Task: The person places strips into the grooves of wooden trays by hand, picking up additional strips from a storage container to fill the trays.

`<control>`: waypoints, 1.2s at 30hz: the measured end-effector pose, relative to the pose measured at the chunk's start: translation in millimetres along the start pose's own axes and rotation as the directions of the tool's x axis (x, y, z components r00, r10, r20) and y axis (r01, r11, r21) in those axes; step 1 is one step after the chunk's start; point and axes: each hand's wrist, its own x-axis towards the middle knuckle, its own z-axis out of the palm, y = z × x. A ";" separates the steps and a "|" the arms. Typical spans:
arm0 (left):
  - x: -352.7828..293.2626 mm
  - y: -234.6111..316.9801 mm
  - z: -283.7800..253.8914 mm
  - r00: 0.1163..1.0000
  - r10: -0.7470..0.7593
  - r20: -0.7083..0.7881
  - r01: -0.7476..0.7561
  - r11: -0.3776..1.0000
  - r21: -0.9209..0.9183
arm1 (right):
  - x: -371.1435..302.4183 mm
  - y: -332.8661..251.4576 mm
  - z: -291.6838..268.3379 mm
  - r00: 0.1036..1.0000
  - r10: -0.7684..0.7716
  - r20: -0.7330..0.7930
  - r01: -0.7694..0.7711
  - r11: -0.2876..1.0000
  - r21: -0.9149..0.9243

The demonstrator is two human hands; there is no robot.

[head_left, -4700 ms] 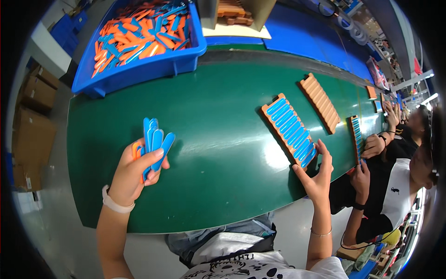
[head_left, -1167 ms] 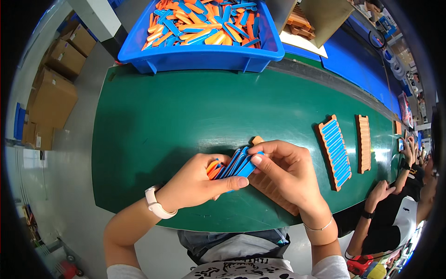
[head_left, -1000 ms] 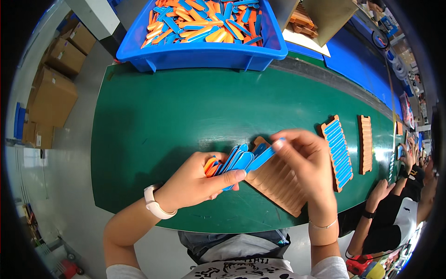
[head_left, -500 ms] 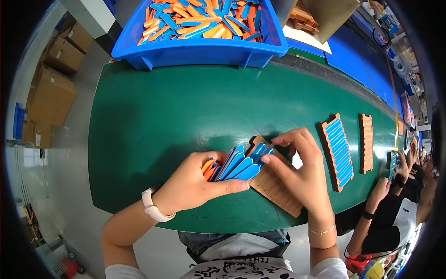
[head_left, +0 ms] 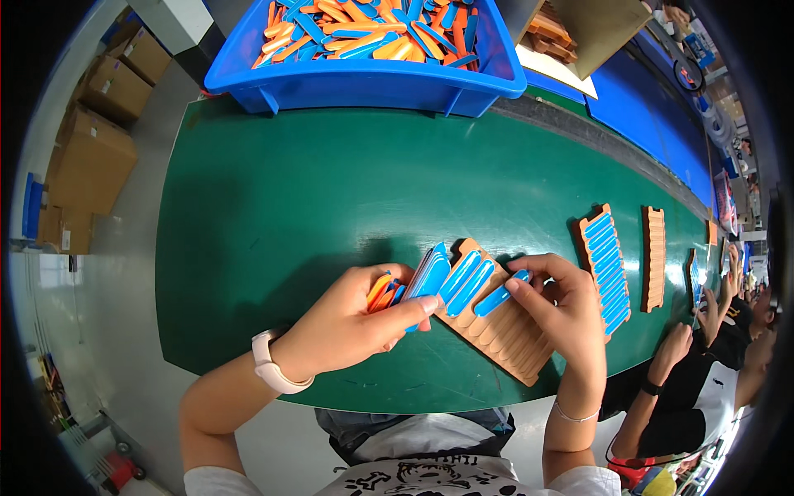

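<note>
My left hand [head_left: 354,318] is closed around a bundle of flat strips with rounded ends [head_left: 428,277], blue-faced ones fanned at the front and orange edges showing behind. Between thumb and fingertips, my right hand [head_left: 566,307] pinches a single blue strip [head_left: 494,301] over a brown grooved tray [head_left: 506,351]. Two blue strips [head_left: 470,285] lie side by side in the grooves at the tray's far left end. The tray sits slanted on the green table, its lower grooves bare. Whether the pinched strip touches the tray, I cannot tell.
A blue bin [head_left: 364,97] full of orange and blue strips stands at the back. To the right lie a tray filled with blue strips [head_left: 606,269] and a bare grooved tray [head_left: 654,258]. Farther right, a co-worker's hands [head_left: 676,343] are near another tray [head_left: 695,277].
My right hand has drawn one blue strip from the bundle and moved slightly right and down with it over the tray. The bundle in my left hand is now held tighter together.
</note>
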 end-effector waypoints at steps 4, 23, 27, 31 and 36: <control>1.4 1.9 -2.0 1.000 0.017 -0.004 -0.017 0.999 -0.028 | -1.2 -9.7 16.5 0.972 -0.195 -0.132 0.164 0.962 -0.217; -0.6 -0.5 -5.0 0.997 0.083 -0.002 -0.083 0.995 -0.061 | -7.6 1.2 -7.0 0.990 -0.013 -0.142 0.054 0.955 0.293; -1.3 -1.4 -4.8 0.996 0.083 -0.029 -0.085 0.994 -0.064 | -9.9 16.4 2.5 0.987 -0.016 -0.159 0.026 0.998 0.061; -0.5 -1.1 -5.8 0.994 0.080 -0.072 -0.083 0.996 -0.038 | -10.6 3.4 16.8 0.973 -0.153 -0.174 0.133 0.984 -0.121; 0.2 -1.1 -4.7 0.993 0.072 -0.093 -0.072 0.997 0.003 | -7.5 -2.6 14.8 0.970 -0.189 -0.152 0.169 0.976 -0.134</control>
